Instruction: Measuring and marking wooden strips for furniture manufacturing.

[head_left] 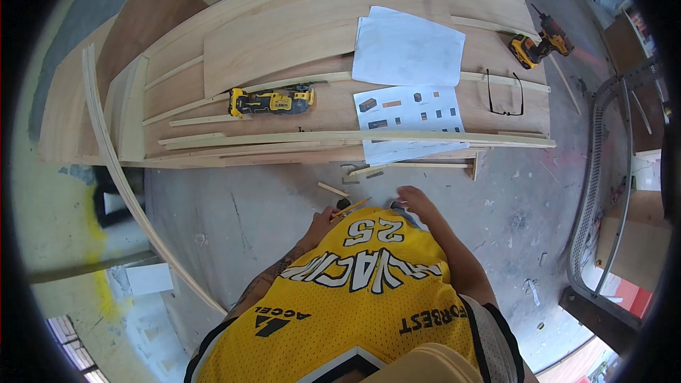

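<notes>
My left hand (323, 223) is closed on a thin pencil-like stick (352, 206) that points up and to the right, just above the hem of my yellow jersey. My right hand (417, 202) hangs beside it with fingers loosely curled and nothing seen in it. Both hands are low, over the grey concrete floor, in front of a stack of plywood sheets (284, 35) laid flat. On the stack lie a yellow and black power tool (272, 101), white paper sheets (408, 50) and a printed sheet with small pictures (408, 110).
Black-framed safety glasses (505, 96) and a second yellow and black drill (537, 44) lie at the stack's right end. Thin wood strips (355, 138) run along its front edge; small offcuts (333, 189) lie on the floor. A long curved strip (120, 177) leans at left, a metal rack (603, 191) at right.
</notes>
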Available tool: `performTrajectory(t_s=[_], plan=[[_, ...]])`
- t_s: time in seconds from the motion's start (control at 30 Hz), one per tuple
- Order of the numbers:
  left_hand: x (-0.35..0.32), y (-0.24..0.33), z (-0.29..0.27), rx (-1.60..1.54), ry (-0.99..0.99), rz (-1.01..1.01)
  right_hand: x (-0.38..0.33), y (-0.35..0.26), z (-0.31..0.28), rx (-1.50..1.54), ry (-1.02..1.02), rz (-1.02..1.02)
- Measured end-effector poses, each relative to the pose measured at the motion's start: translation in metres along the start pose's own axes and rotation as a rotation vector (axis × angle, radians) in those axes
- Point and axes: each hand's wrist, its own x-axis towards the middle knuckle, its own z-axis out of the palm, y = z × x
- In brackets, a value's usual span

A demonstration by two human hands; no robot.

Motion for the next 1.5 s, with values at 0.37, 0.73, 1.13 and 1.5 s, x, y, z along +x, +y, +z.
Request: performTrajectory(t_s=[0.37, 0.73, 1.13, 1.5], plan=[[0.015, 0.040, -0.079, -0.078, -0.172, 0.549, -0.012, -0.067, 0.146, -0.201, -0.182, -0.322], [0.041, -0.097, -0.197, 0.218, -0.055, 0.541, -0.038, -0.038, 0.068, 0.690, 0.575, -0.554], [0.010, -0.062, -0.358, 0.511, 0.400, 0.759, -0.102, -0.089, -0.122, 1.293, 1.116, -0.826], [0.051, 0.091, -0.256, 0.444, 0.388, 0.733, -0.019, -0.159, -0.028, 1.029, 0.792, -0.658]])
